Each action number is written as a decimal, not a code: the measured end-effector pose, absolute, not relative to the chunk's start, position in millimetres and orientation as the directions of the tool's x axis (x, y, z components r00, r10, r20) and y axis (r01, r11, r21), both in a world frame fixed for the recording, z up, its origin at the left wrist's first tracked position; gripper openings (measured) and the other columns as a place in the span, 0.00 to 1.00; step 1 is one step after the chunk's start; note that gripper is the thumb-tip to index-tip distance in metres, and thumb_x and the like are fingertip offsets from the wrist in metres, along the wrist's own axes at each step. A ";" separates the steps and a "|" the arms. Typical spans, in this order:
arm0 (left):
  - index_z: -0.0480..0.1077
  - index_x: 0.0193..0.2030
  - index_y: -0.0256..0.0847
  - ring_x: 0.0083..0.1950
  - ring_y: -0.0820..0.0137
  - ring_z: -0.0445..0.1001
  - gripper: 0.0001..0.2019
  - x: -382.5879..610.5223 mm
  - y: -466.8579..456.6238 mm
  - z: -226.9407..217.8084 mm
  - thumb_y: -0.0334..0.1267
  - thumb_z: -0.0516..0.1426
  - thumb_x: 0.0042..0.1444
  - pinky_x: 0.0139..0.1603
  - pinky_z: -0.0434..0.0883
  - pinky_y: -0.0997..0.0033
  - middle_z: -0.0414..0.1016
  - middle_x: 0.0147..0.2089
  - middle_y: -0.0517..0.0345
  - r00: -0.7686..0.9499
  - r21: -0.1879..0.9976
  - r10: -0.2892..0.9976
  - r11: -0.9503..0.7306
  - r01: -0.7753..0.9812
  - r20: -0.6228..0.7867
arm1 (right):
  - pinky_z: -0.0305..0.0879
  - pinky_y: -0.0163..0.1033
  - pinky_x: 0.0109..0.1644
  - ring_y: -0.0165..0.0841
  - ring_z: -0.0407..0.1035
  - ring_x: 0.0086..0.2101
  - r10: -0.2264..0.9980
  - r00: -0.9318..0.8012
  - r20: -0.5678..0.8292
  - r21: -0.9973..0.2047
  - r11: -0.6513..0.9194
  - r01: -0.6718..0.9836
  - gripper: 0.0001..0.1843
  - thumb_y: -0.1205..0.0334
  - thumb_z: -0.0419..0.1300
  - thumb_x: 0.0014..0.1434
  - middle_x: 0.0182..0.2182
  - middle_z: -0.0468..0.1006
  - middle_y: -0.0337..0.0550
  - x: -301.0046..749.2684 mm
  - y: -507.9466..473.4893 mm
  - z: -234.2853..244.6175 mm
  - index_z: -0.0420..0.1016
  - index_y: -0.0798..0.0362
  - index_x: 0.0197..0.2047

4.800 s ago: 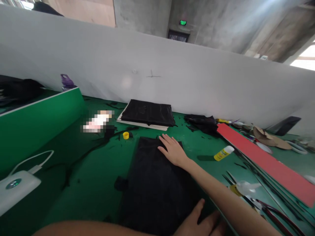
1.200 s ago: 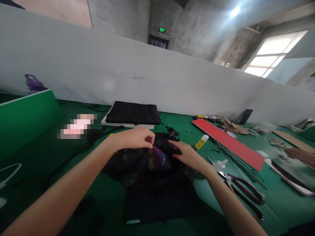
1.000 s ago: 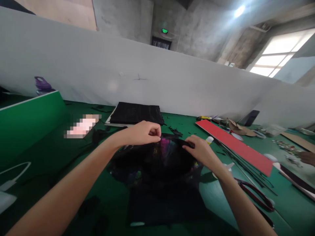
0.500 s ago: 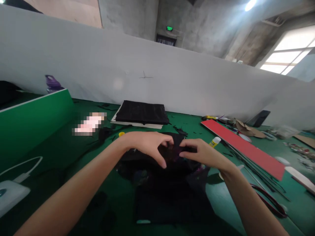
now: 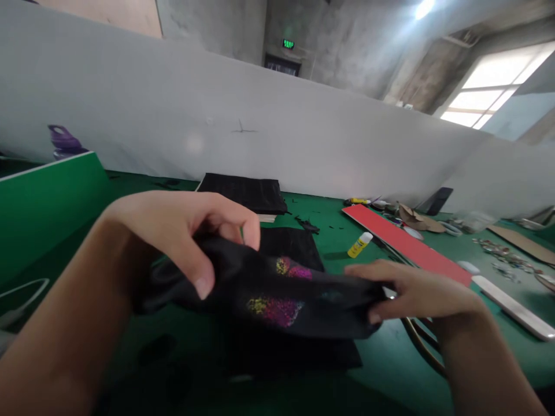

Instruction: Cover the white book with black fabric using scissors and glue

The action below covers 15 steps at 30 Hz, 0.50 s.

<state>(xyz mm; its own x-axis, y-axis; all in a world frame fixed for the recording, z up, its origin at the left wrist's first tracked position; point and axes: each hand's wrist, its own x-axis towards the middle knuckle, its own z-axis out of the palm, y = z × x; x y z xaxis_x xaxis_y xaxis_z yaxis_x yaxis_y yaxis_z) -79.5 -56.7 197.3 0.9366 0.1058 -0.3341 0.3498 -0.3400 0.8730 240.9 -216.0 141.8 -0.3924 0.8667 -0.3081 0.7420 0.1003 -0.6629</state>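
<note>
Between my hands stretches a piece of black fabric [image 5: 321,312] with yellow and pink-purple speckled patches. My left hand [image 5: 186,231] grips its left end, thumb towards me and fingers curled over the far side. At the other end, my right hand [image 5: 403,294] pinches the fabric between thumb and fingers. Beneath it lies a flat black sheet [image 5: 295,245] on the green table, partly covered by the raised fabric. A yellow glue stick [image 5: 359,245] with a white cap stands just beyond my right hand.
Behind my left hand a black folded piece [image 5: 243,193] rests on a white board. To the right lie a long red strip [image 5: 403,242], a white bar [image 5: 514,306] and scattered small parts [image 5: 498,254]. A green panel [image 5: 56,196] and purple bottle [image 5: 65,141] stand left.
My hands have moved apart and now hold the black fabric stretched and raised. Its coloured patches have come into clear view. The camera view has shifted slightly right.
</note>
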 end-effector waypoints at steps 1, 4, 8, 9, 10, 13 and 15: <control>0.69 0.40 0.44 0.33 0.72 0.74 0.16 -81.3 -54.3 196.9 0.38 0.66 0.45 0.32 0.66 0.78 0.77 0.32 0.66 0.933 0.865 0.137 -0.351 0.359 -0.332 | 0.70 0.37 0.43 0.37 0.73 0.41 0.905 -0.358 -0.229 -0.674 0.118 0.729 0.18 0.54 0.64 0.54 0.43 0.79 0.41 242.5 -215.4 147.0 0.76 0.46 0.49; 0.71 0.43 0.47 0.45 0.68 0.75 0.16 -75.8 -33.7 181.0 0.44 0.65 0.47 0.43 0.67 0.74 0.77 0.42 0.63 0.892 0.677 0.334 -0.582 0.450 -0.306 | 0.69 0.41 0.50 0.38 0.71 0.47 0.983 -0.182 0.010 -0.635 0.147 0.759 0.25 0.60 0.61 0.56 0.48 0.76 0.40 246.6 -195.7 143.8 0.69 0.41 0.57; 0.71 0.44 0.46 0.51 0.60 0.73 0.18 -67.6 6.9 145.3 0.47 0.63 0.46 0.42 0.67 0.71 0.76 0.50 0.55 0.739 0.340 0.575 -0.657 0.673 -0.352 | 0.68 0.46 0.51 0.39 0.72 0.44 0.976 0.076 0.204 -0.405 0.014 0.914 0.33 0.67 0.60 0.54 0.46 0.76 0.46 254.9 -147.4 104.0 0.63 0.47 0.63; 0.71 0.44 0.45 0.48 0.60 0.75 0.18 -68.7 15.0 138.5 0.46 0.62 0.46 0.39 0.66 0.71 0.77 0.46 0.53 0.698 0.303 0.596 -0.632 0.713 -0.398 | 0.67 0.48 0.52 0.40 0.71 0.44 0.966 0.107 0.237 -0.363 -0.014 0.932 0.35 0.69 0.59 0.53 0.46 0.75 0.48 257.3 -137.2 93.2 0.61 0.49 0.64; 0.71 0.44 0.43 0.44 0.61 0.76 0.17 -71.0 21.5 133.4 0.45 0.61 0.46 0.36 0.65 0.71 0.79 0.42 0.53 0.661 0.280 0.611 -0.606 0.744 -0.436 | 0.66 0.49 0.53 0.41 0.70 0.45 0.956 0.124 0.268 -0.337 -0.028 0.941 0.36 0.70 0.58 0.52 0.46 0.74 0.49 259.5 -129.1 83.8 0.60 0.51 0.65; 0.71 0.41 0.42 0.37 0.64 0.76 0.13 -78.7 31.4 128.2 0.42 0.58 0.48 0.30 0.62 0.72 0.79 0.32 0.55 0.615 0.265 0.645 -0.561 0.784 -0.454 | 0.61 0.53 0.58 0.44 0.67 0.50 0.932 0.137 0.336 -0.321 -0.024 0.947 0.38 0.69 0.56 0.55 0.49 0.71 0.51 263.1 -118.9 67.5 0.53 0.52 0.68; 0.71 0.40 0.43 0.37 0.65 0.76 0.13 -79.0 31.5 128.7 0.43 0.57 0.49 0.31 0.62 0.72 0.79 0.33 0.56 0.631 0.290 0.658 -0.562 0.774 -0.411 | 0.59 0.55 0.60 0.45 0.64 0.54 0.920 0.113 0.376 -0.289 0.001 0.957 0.36 0.67 0.55 0.57 0.52 0.70 0.52 262.2 -124.2 66.1 0.53 0.52 0.68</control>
